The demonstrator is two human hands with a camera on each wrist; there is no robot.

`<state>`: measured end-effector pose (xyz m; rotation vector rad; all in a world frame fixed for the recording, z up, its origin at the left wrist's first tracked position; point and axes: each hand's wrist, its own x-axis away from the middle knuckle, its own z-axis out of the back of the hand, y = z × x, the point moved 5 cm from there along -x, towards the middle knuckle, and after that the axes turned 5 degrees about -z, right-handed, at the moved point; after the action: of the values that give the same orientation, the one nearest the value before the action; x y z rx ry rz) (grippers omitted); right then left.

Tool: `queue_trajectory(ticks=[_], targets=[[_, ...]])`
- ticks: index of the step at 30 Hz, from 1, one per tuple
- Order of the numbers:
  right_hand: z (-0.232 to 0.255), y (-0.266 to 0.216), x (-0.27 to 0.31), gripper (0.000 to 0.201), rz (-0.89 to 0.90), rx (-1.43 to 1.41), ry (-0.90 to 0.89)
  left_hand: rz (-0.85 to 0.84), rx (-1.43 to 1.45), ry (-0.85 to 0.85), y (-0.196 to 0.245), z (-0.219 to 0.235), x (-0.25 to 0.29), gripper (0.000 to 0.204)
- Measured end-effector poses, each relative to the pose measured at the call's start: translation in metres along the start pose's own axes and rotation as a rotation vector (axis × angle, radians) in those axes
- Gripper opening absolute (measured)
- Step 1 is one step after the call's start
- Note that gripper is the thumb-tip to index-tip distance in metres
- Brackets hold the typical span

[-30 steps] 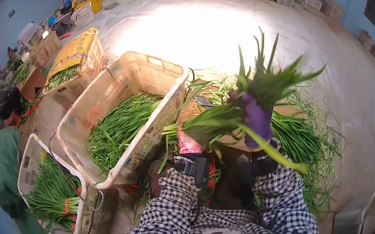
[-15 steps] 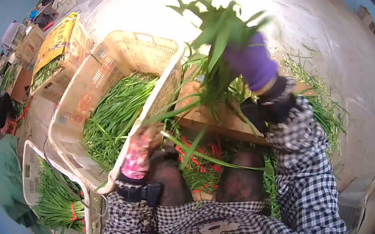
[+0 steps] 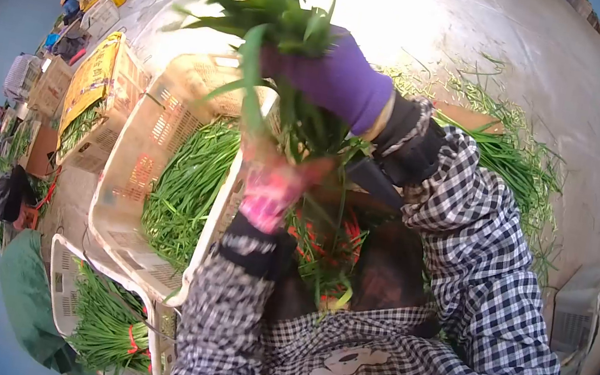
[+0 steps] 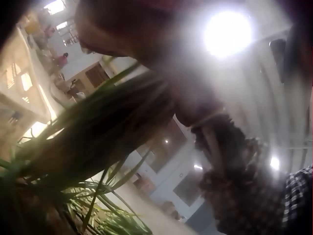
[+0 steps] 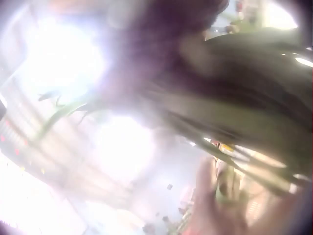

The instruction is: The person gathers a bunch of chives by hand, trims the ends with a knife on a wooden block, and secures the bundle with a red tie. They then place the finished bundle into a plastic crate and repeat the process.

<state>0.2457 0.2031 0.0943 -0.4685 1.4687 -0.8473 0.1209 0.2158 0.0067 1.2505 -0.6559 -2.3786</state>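
In the head view my right hand (image 3: 337,79), in a purple glove, grips a bunch of long green leafy stalks (image 3: 284,16), held raised with the leaf ends toward the upper left. Just below it is my left hand (image 3: 277,184), in a pink patterned covering, blurred, at the lower part of the bunch; its fingers are too unclear to read. The dark, blurred bunch (image 4: 98,132) crosses the left wrist view. Across the right wrist view the stalks (image 5: 254,93) run out from the purple glove (image 5: 161,49).
A large crate (image 3: 124,183) with green stalks stands at the left, a smaller crate (image 3: 64,291) holding red-banded bunches below it. Behind my hands is a board (image 3: 468,118), with more stalks (image 3: 512,162) on the right. Several people sit by crates at the far left.
The purple-gloved hand has swung the bunch leftward and toward the large crate. My left hand dropped away from the bunch, then came back up beside it. The head view has shifted.
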Motion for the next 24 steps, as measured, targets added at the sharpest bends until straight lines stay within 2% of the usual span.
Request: queue_trajectory(ticks=[1,2,3,4,5,6,7,8,10,12,14,15,16,17,18,19,20,21,22,23,24], targets=[[-0.020,-0.010,-0.003,0.020,0.006,-0.134,-0.002,0.082,-0.031,0.021,0.009,-0.012,-0.014,0.107],[-0.034,-0.021,-0.007,0.021,0.016,-0.265,-0.006,-0.116,-0.118,-0.034,-0.025,-0.031,-0.019,0.079],[-0.034,-0.038,-0.009,0.021,0.024,-0.265,0.002,0.008,0.298,0.113,-0.050,-0.046,-0.023,0.066],[-0.034,-0.051,-0.011,0.022,-0.094,-0.152,0.003,0.139,0.714,0.256,-0.064,-0.055,-0.022,0.054],[-0.034,-0.058,-0.010,0.023,-0.210,-0.037,0.003,0.132,0.712,0.250,-0.057,-0.046,-0.025,0.054],[-0.030,-0.064,-0.003,0.023,-0.202,-0.038,0.005,0.061,0.562,0.262,-0.044,-0.024,-0.030,0.047],[-0.021,-0.078,0.006,0.033,-0.024,0.053,0.034,-0.012,0.409,0.273,-0.037,-0.003,-0.034,0.041],[-0.010,-0.093,0.018,0.042,0.155,0.143,0.067,-0.024,0.403,0.268,-0.042,0.016,-0.035,0.041],[0.025,-0.081,0.057,0.083,-0.125,-0.013,0.194,-0.138,0.534,0.281,-0.064,0.063,-0.032,0.040],[0.046,-0.047,0.114,0.086,-0.315,-0.187,0.412,-0.255,0.667,0.299,-0.069,0.094,-0.022,0.040],[0.044,0.005,0.175,0.085,-0.642,0.241,0.288,-0.052,0.681,0.294,-0.006,0.104,-0.024,0.035],[0.024,-0.014,0.182,0.086,-0.738,-0.068,0.197,0.066,0.706,0.522,-0.029,0.105,-0.011,0.034],[-0.001,-0.035,0.184,0.086,-0.822,-0.380,0.102,0.215,0.856,0.429,0.008,0.097,-0.013,0.040],[-0.014,-0.031,0.188,0.086,-0.815,-0.383,0.117,-0.185,0.536,0.429,0.027,0.095,-0.010,0.043],[-0.019,-0.021,0.190,0.076,-0.739,-0.176,0.214,-0.572,0.204,0.416,0.045,0.084,0.000,0.046],[-0.017,-0.010,0.193,0.067,-0.658,0.033,0.307,-0.314,0.591,0.389,0.039,0.073,0.002,0.048],[-0.013,0.011,0.197,0.067,-0.654,0.031,0.323,-0.035,0.961,0.341,0.033,0.057,0.007,0.051],[-0.012,0.033,0.195,0.054,-0.654,0.493,0.114,-0.226,0.142,0.425,0.050,0.062,0.013,0.051],[-0.011,0.043,0.195,0.041,-0.631,0.953,-0.109,-0.238,0.148,0.419,0.062,0.062,0.009,0.051],[0.007,0.022,0.199,0.024,-0.430,0.502,0.318,-0.051,0.713,0.386,0.064,0.061,0.002,0.037],[0.014,0.020,0.209,0.024,-0.347,0.184,0.542,0.153,1.270,0.321,0.071,0.055,-0.004,0.025]])
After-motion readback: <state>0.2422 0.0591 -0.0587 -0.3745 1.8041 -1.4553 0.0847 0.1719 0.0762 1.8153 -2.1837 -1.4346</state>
